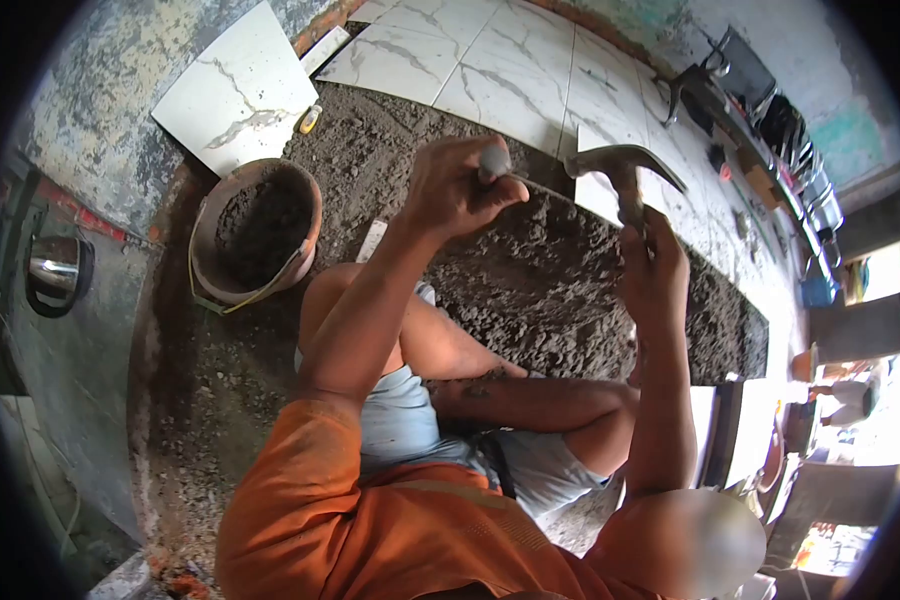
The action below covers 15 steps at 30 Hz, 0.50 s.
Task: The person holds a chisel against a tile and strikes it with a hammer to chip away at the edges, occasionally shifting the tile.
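My left hand (460,190) is closed around a grey round-ended rod (493,162), whose end points up toward me; its lower part is hidden. In my right hand (656,265) I grip a claw hammer (625,165) by the handle, its head raised at about the height of the left fist and its claw toward the right. Beneath both hands lies a bed of damp grey mortar (550,270), uneven and lumpy. Just beyond the hands is the edge of the white marble-patterned floor tiles (510,70).
A bucket (312,215) of dark mortar stands at left. Behind it, a loose white tile (235,85) leans near the wall, with a small yellow-and-white item (311,119) beside it. My bare legs (530,400) are folded close to the mortar. Tools and bags line the right wall.
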Tool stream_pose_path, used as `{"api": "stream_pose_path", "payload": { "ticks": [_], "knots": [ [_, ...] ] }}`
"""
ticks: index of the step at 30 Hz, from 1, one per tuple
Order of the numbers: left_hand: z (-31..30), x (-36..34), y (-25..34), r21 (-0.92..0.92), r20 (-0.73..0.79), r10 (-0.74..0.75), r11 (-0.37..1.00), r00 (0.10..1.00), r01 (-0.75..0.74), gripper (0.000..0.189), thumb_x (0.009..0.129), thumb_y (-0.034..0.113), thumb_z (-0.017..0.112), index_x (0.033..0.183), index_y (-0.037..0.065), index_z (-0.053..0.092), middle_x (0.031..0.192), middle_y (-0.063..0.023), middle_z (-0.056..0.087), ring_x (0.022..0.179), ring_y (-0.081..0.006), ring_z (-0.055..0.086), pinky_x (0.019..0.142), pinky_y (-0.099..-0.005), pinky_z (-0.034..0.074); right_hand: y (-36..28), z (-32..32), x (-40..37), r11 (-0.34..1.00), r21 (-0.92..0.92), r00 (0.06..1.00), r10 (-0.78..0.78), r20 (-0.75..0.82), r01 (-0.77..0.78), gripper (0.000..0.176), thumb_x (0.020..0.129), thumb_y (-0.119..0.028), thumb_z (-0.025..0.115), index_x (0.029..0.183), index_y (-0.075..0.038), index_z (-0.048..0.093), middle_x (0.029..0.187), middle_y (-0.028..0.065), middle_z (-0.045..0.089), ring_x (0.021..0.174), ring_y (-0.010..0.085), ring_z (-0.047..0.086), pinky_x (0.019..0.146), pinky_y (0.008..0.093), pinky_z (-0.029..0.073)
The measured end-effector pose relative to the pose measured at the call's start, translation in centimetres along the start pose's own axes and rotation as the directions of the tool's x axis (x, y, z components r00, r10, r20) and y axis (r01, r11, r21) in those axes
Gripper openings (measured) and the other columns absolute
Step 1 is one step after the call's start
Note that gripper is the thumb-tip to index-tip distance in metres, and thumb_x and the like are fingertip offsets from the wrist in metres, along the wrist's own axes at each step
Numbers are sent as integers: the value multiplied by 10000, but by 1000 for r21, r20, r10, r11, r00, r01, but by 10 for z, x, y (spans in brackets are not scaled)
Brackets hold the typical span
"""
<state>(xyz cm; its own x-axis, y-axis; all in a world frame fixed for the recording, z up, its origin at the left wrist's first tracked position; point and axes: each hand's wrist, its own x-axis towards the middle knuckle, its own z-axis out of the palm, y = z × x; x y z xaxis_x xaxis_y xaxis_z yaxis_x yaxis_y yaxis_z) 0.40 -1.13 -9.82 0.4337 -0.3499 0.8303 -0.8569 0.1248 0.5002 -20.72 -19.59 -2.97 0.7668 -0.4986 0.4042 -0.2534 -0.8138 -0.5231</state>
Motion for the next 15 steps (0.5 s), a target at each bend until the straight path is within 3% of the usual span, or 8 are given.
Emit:
{"api": "stream_pose_path", "payload": {
  "ticks": [2, 4, 7, 9, 11, 12, 13, 15],
  "knots": [
    [9, -1, -6, 36, -73, 35, 999, 997, -33, 565, 904, 621, 695, 734, 94, 583, 658, -57, 609, 598, -278, 629, 550, -364, 487, -47, -32, -6, 997, 53, 998, 56, -1, -55, 353, 996, -215, 637, 1300, -36, 618, 881, 160, 718, 748, 172, 675, 675, 341, 519],
    [8, 1, -6, 60, -60, -12, 998, 998, 16, 570, 875, 666, 688, 774, 112, 599, 637, -49, 601, 596, -283, 643, 551, -392, 500, -69, -61, -8, 976, 110, 971, -167, -169, 187, 314, 1028, -145, 557, 1300, 12, 557, 720, -8, 572, 563, 58, 480, 505, 268, 393],
    [12, 2, -7, 102, -7, -35, 994, 999, 35, 581, 850, 706, 678, 816, 130, 615, 614, -40, 597, 596, -282, 662, 554, -412, 518, -131, -97, -1, 888, 218, 872, -303, -384, 404, 337, 1067, -245, 547, 1242, 42, 515, 715, 43, 544, 559, 76, 450, 515, 249, 383],
    [10, 1, -5, 69, -21, -28, 997, 999, 29, 576, 852, 699, 682, 807, 129, 615, 604, -36, 593, 590, -278, 662, 550, -404, 517, -147, -108, -2, 844, 226, 861, -420, -285, 486, 288, 1054, -223, 562, 1183, 35, 563, 762, 53, 598, 582, 124, 512, 538, 327, 435],
    [8, 1, 1, 81, -65, -4, 997, 998, 9, 576, 849, 699, 684, 799, 130, 612, 607, -31, 592, 590, -274, 659, 552, -405, 514, -149, -94, -4, 824, -227, 842, -539, -31, 519, 272, 1018, -198, 613, 1162, 33, 617, 855, 105, 685, 637, 236, 632, 617, 403, 513],
    [7, 0, 4, 94, -102, 21, 996, 995, -11, 576, 845, 699, 686, 791, 131, 609, 610, -26, 592, 591, -271, 656, 553, -406, 511, -153, -93, -2, 782, -401, 871, -362, 332, 477, 287, 983, -157, 649, 1213, 13, 643, 975, 175, 725, 796, 344, 715, 734, 433, 554],
    [5, -2, 5, 94, -104, 23, 995, 994, -13, 576, 845, 699, 686, 791, 131, 609, 610, -26, 592, 591, -271, 656, 553, -406, 511, -155, -87, -3, 892, -292, 905, -234, 356, 346, 288, 954, -151, 670, 1197, 4, 663, 1012, 212, 718, 867, 371, 719, 787, 432, 555],
    [5, -1, 1, 195, -70, 72, 979, 995, -57, 554, 836, 669, 717, 769, 132, 599, 626, -24, 599, 599, -264, 653, 562, -408, 503, -155, -92, -4, 786, -250, 824, -550, 132, 565, 208, 907, -139, 741, 1087, -48, 691, 771, 158, 695, 651, 328, 702, 630, 381, 552]
  ]
}}
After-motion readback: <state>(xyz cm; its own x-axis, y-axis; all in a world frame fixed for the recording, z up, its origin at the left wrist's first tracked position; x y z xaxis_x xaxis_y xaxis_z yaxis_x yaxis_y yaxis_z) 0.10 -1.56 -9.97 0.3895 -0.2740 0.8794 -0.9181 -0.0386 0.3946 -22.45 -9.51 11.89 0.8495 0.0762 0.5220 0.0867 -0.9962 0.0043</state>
